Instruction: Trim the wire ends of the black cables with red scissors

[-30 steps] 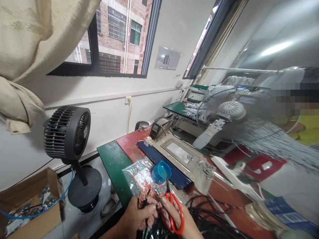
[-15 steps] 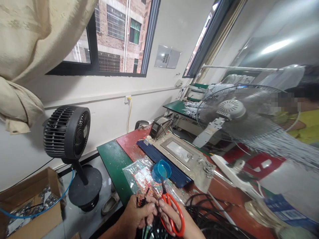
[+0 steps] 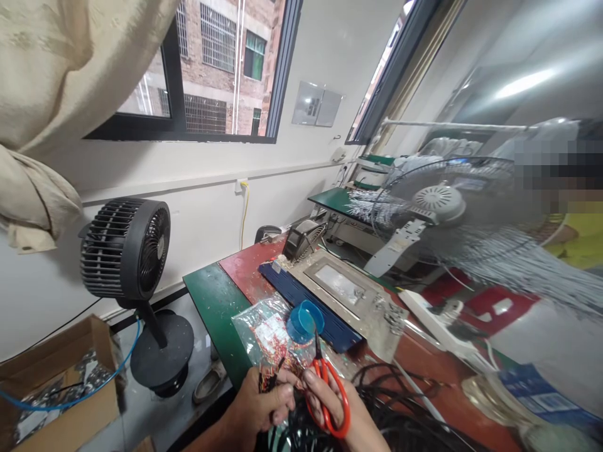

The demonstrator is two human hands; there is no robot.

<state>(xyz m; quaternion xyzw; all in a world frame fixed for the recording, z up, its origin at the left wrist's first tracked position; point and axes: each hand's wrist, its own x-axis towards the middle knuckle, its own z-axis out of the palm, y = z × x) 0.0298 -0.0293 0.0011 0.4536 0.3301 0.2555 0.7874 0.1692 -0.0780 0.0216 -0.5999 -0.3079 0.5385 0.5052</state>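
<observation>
My left hand (image 3: pixel 266 402) is closed around a bundle of black cables (image 3: pixel 267 380) whose thin coloured wire ends stick up. Close beside it on the right, my right hand (image 3: pixel 325 398) holds scissors with red-orange handles (image 3: pixel 345 408), their dark blades pointing up toward a round blue container (image 3: pixel 305 321). Its thumb and forefinger are pinched near the left fingertips; whether a wire lies between them is too small to tell. Beyond the hands, small red and yellow bits lie on a clear plastic bag (image 3: pixel 271 333). More black cables (image 3: pixel 391 402) are heaped to the right of the hands.
A blue tray (image 3: pixel 311 307) and a beige metal plate (image 3: pixel 336 285) lie on the red and green table (image 3: pixel 211 301). A black fan (image 3: pixel 127 248) and cardboard box (image 3: pixel 94 376) stand left. At right are a power strip (image 3: pixel 433 320), a large fan (image 3: pixel 438 204) and a person in yellow (image 3: pixel 584 235).
My right hand has shifted slightly right, away from the left fingertips, and the scissors have moved right and up with it. My left hand still grips the cable bundle.
</observation>
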